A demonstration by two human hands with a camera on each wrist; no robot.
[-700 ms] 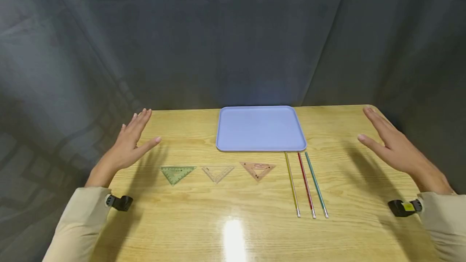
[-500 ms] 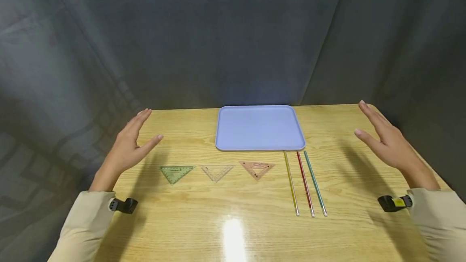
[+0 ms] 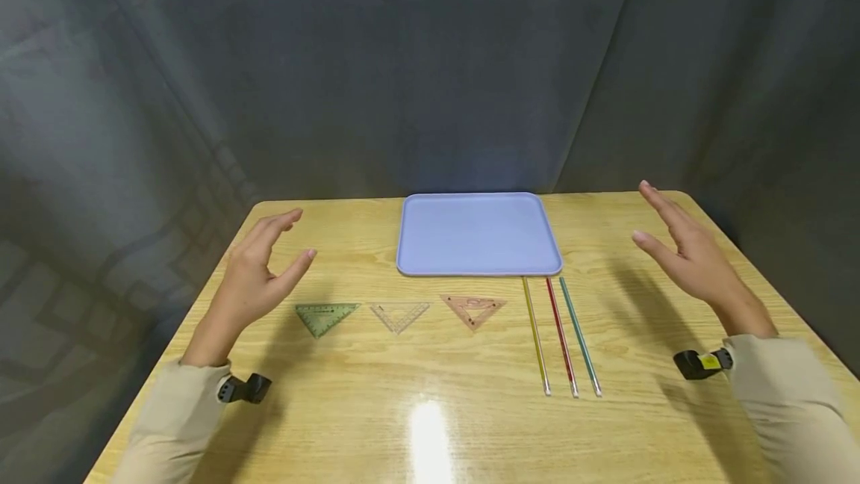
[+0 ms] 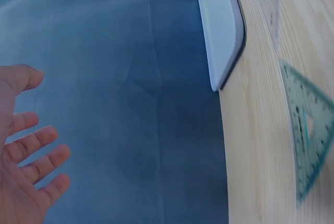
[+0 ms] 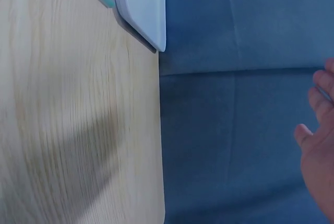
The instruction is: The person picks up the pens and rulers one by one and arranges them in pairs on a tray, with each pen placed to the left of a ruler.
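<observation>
Both hands, left hand [image 3: 258, 278] and right hand [image 3: 685, 252], spread open, empty, above the wooden tabletop [image 3: 430, 394] side edges. Nearest: thin green transparent plastic set square [image 3: 325, 317] — probably light, stiff, slippery; best pinched at an edge.

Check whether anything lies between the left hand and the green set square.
Nothing visible does. The left hand hovers open just left of the green set square, with only bare table between them; the clear set square lies beyond it.

a staged recording booth: wooden table [image 3: 430, 409] enclosed by a dark curtain [image 3: 430, 58].
</observation>
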